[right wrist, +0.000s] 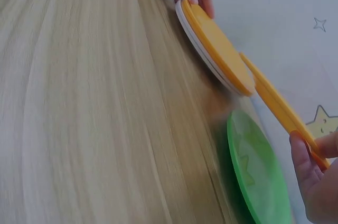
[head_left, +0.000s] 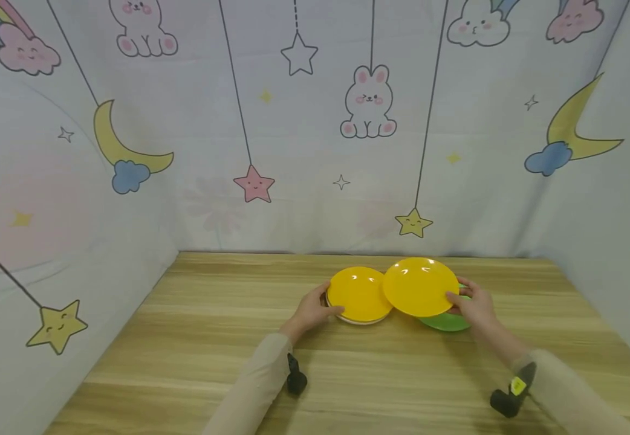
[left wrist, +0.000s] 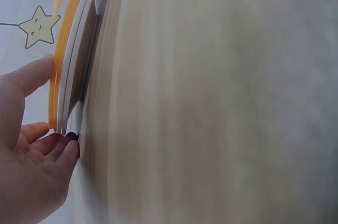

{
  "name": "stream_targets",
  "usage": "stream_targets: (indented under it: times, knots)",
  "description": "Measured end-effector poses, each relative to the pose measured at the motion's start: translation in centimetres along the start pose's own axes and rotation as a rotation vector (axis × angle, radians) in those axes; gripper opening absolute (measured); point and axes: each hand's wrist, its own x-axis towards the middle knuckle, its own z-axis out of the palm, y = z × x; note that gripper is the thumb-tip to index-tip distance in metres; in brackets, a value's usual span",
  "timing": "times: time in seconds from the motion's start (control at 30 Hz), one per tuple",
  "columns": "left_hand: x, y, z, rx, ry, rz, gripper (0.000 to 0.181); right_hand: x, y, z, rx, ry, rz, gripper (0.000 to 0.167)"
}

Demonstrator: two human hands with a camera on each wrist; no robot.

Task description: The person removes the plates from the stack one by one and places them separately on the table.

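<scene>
Grips a stack of plates [head_left: 360, 294] by the left edge with the left hand [head_left: 314, 311], showing yellow uppermost and white rims [left wrist: 66, 78] underneath. Pinches a separate yellow plate [head_left: 419, 287] by the right edge with the right hand [head_left: 477, 305], holding it raised above the worktop [head_left: 195, 356] and overlapping the stack in the head view. Has a green plate [head_left: 447, 323] below it on the worktop, partly covered in that view.
</scene>
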Motion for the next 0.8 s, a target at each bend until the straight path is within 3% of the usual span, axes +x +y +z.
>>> stream_targets:
  times: [0.47, 0.8]
  knots:
    - [0.0, -0.2, 0.2, -0.011, -0.002, -0.006, 0.076, -0.1, 1.8, -3.9, -0.037, 0.17, 0.077, 0.063]
    - [0.1, -0.2, 0.2, -0.007, 0.002, -0.019, 0.075, -0.3, 2.9, -5.9, 0.008, 0.255, 0.106, 0.066]
